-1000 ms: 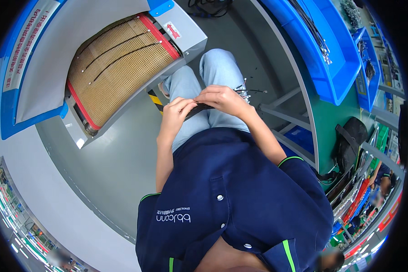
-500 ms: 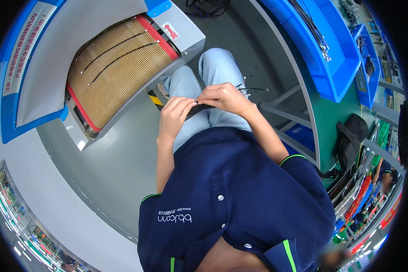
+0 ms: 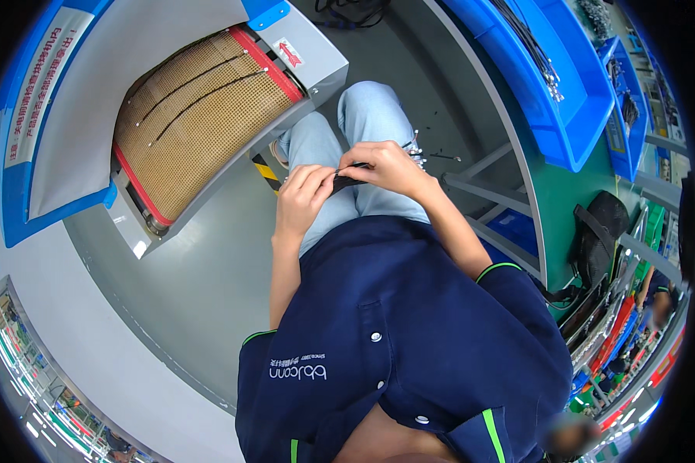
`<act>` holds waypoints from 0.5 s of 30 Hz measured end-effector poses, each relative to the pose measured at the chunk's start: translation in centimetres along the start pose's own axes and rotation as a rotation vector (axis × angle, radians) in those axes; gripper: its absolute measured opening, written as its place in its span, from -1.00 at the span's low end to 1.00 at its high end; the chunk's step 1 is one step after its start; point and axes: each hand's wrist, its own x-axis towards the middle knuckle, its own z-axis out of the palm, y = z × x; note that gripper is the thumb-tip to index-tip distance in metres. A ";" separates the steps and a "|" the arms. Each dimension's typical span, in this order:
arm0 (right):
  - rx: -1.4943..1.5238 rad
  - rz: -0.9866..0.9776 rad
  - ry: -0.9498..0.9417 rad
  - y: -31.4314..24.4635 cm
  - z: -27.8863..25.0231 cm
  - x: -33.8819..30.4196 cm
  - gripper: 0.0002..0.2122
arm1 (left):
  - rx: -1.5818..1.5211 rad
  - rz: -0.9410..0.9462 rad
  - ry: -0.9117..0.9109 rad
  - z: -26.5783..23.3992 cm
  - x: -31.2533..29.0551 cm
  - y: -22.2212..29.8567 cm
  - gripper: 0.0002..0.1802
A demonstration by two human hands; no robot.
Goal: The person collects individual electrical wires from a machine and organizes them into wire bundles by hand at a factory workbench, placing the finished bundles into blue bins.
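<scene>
Over my lap, my left hand [image 3: 301, 199] and my right hand [image 3: 388, 168] nearly meet, both closed in a pinch on a thin black cable [image 3: 354, 165]. A bundle of more black cables [image 3: 346, 183] lies across my thighs under the hands. Their pale connector ends [image 3: 418, 152] stick out beyond my right hand. To the left, several thin black cables with small white tips, among them one long cable [image 3: 201, 101], rest on a tan mesh conveyor belt [image 3: 170, 166] with red edges.
A grey and blue machine housing [image 3: 77, 147] arches over the belt. At the right, a blue bin [image 3: 575, 127] with black cables stands on a green worktop [image 3: 552, 197]; a smaller blue bin [image 3: 633, 147] is beyond it. Grey frame bars [image 3: 483, 193] lie below the worktop. A black pouch [image 3: 601, 235] sits nearby.
My right fingertips have shifted slightly from the left ones, showing more of the cable between them. The cables on the belt have moved slightly toward the lower left.
</scene>
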 end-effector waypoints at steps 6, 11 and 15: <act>0.033 0.009 -0.004 -0.3 -0.2 0.2 -0.89 | -0.042 0.022 -0.012 -0.2 0.7 -0.3 -0.83; 0.068 0.013 0.026 0.0 -1.0 0.1 -0.90 | -0.041 -0.009 0.017 -0.8 0.8 -0.2 -0.83; 0.066 0.012 0.025 0.1 -1.3 0.2 -0.89 | -0.039 0.020 0.024 -0.6 1.0 -0.5 -0.82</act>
